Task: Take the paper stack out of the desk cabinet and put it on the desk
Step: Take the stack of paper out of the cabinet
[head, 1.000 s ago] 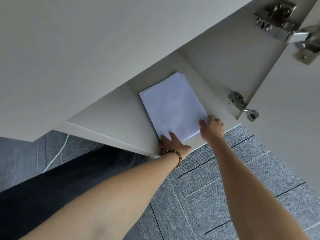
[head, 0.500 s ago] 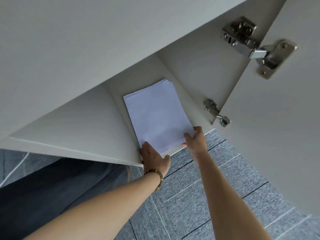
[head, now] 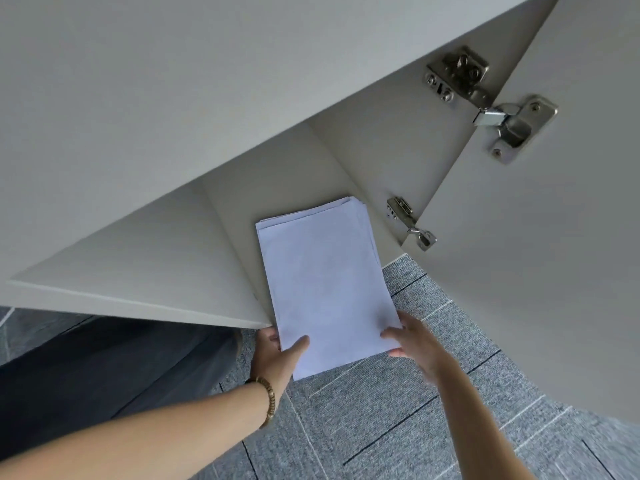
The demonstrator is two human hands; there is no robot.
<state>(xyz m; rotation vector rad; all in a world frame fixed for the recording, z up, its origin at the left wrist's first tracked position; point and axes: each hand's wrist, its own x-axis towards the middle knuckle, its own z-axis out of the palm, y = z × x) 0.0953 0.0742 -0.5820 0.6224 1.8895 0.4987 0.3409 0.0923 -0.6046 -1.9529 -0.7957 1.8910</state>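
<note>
Head view, paper stack: the paper stack sits in the lower middle of the frame, half drawn out of the desk cabinet; its far end lies over the cabinet floor, its near end hangs out over the carpet.
Head view, left hand: the left hand grips the near left corner, thumb on top, fingers curled underneath and closed on the sheets.
Head view, right hand: the right hand pinches the near right corner, thumb on top, the other fingers mostly hidden below the paper.
Head view, surface: the pale slab filling the upper left looks like the surface seen from its edge or underside; I cannot tell which.
Risk, slipping: the far sheets are already fanned and uneven, so a loose grip at only the near corners could let the lower sheets slide out and scatter on the carpet.
Risk, sagging: thin, floppy sheets held at one end may droop and crease as they clear the cabinet lip.
Risk, snagging: the open door and lower hinge stand just beside the stack on the right; a sideways swing could catch an edge.
Materials: smooth white rectangular paper; matte grey laminate panels; shiny metal hinges; ribbed grey carpet tiles; a beaded bracelet on the left wrist.
</note>
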